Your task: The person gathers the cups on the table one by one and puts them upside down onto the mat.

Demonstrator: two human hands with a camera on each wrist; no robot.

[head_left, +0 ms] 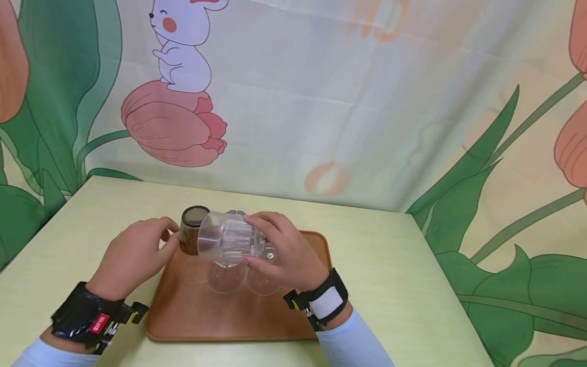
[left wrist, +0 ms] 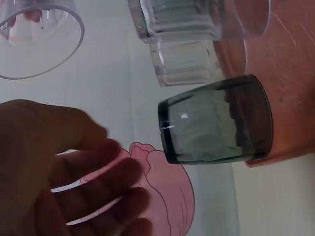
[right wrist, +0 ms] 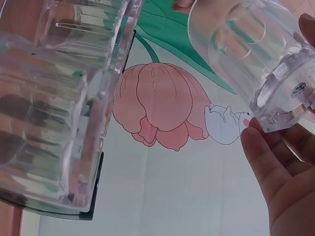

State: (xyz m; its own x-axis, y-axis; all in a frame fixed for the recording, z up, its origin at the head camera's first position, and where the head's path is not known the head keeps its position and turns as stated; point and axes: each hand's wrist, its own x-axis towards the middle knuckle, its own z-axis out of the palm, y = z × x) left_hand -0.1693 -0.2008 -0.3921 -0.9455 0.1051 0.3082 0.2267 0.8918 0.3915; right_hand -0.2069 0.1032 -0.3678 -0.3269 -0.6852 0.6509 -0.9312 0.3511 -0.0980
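Note:
In the head view my right hand (head_left: 289, 250) holds a clear fluted glass (head_left: 224, 238) by its base end, tilted on its side with its mouth to the left. The right wrist view shows my fingers (right wrist: 268, 157) around the base of that glass (right wrist: 241, 44). My left hand (head_left: 137, 250) has loosely bent fingers and holds nothing. Just right of it a dark smoky glass (head_left: 188, 237) stands upside down at the tray's back left corner; the left wrist view shows a gap between hand and dark glass (left wrist: 211, 123).
A brown tray (head_left: 206, 321) lies on the pale table (head_left: 380, 285). Clear glasses (head_left: 227, 280) stand mouth down on it below the held glass, partly hidden by it and my right hand. A printed cloth (head_left: 284, 112) hangs behind the table.

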